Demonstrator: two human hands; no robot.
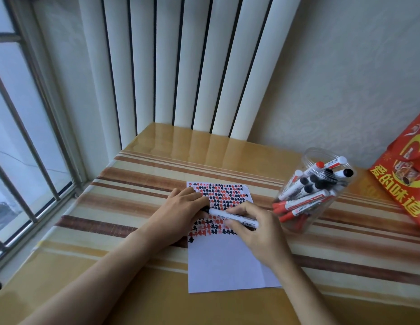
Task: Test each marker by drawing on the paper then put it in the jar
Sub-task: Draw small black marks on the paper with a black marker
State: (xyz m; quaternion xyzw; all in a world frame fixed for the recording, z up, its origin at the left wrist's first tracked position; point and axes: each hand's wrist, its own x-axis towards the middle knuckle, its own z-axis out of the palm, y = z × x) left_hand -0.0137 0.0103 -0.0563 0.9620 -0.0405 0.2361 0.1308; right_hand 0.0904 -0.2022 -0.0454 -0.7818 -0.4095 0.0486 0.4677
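A white marker (230, 216) with a black cap lies level over the paper (225, 261), held at both ends. My right hand (253, 233) grips its barrel between thumb and fingers. My left hand (183, 208) has its fingers curled round the black cap end. The upper half of the paper is covered with rows of red and black marks; the lower half is blank. To the right stands a clear plastic jar (319, 191) holding several red and black markers.
The striped tabletop (124, 214) runs to a window with bars (26, 141) on the left. A white radiator (180, 66) rises behind the table. A red printed bag (406, 179) lies at the far right edge.
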